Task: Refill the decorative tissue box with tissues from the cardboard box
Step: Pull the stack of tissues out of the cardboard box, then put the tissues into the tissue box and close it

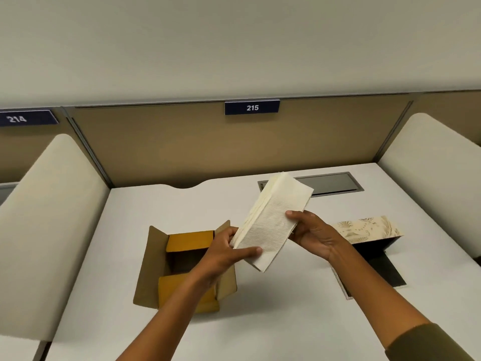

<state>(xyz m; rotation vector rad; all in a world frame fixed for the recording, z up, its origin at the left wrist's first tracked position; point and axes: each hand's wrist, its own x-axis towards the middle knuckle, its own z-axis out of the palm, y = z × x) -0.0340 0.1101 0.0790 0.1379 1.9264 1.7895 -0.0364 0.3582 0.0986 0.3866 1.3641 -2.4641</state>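
Note:
A thick stack of white tissues (273,220) hangs tilted in the air above the desk, held by both hands. My left hand (229,252) grips its lower end, thumb on top. My right hand (313,234) grips its right edge near the middle. Below my left hand stands the open cardboard box (182,267) with its flaps spread; its dark inside shows no tissues. To the right lies the decorative tissue box (369,229), cream with a gold shell pattern, on its side with its dark open inside facing me and a flap (387,272) lying flat on the desk.
A white desk (273,316) is enclosed by a tan partition at the back, labelled 215, and cream side dividers (52,230) left and right. A grey cable hatch (335,182) is set into the desk behind the tissues.

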